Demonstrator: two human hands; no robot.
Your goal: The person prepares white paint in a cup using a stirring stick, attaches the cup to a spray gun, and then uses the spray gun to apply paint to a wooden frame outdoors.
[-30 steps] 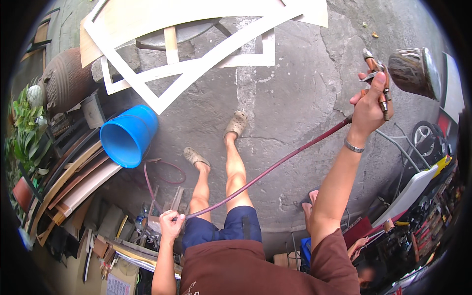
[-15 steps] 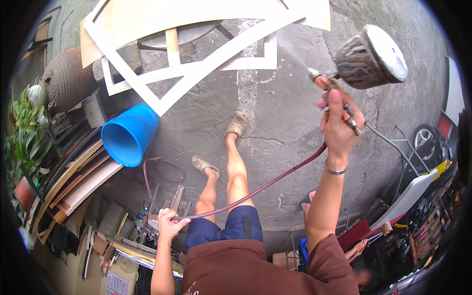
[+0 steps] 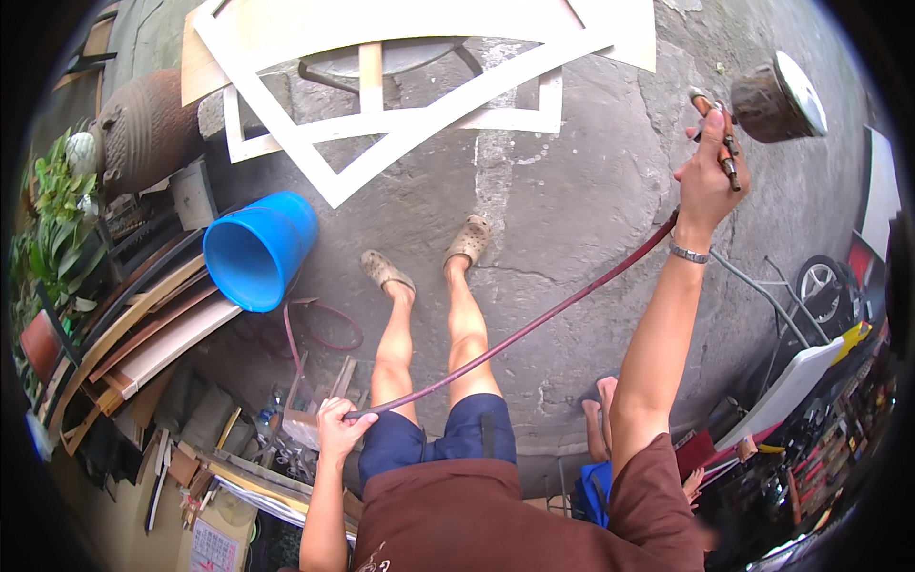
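Note:
My right hand [image 3: 710, 186], raised at the far right, is wrapped round a spray gun [image 3: 728, 157] with a paint-smeared cup [image 3: 758, 103] on it. From below this hand a dark red hose [image 3: 534, 322] sags leftward across my legs. My left hand [image 3: 339, 427], low by my left thigh, grips that hose near its fingertips. Ahead lies a white frame [image 3: 457, 118] with its corner pointing toward me, overlapping another white frame [image 3: 519, 118] and a pale board [image 3: 410, 21]. The gun is to the right of these, apart from them.
A blue bucket [image 3: 310, 229] lies tipped at left, beside stacked wood strips [image 3: 167, 357] and a large brown jar [image 3: 152, 129]. Loose hose [image 3: 329, 313] coils on the concrete floor. Another person's feet [image 3: 599, 410] show at lower right, near a wheeled metal frame [image 3: 762, 286].
My right hand has carried the spray gun farther right and away from the frames. Mist seen at the nozzle earlier no longer shows. My left foot has shifted forward; the left hand still grips the hose.

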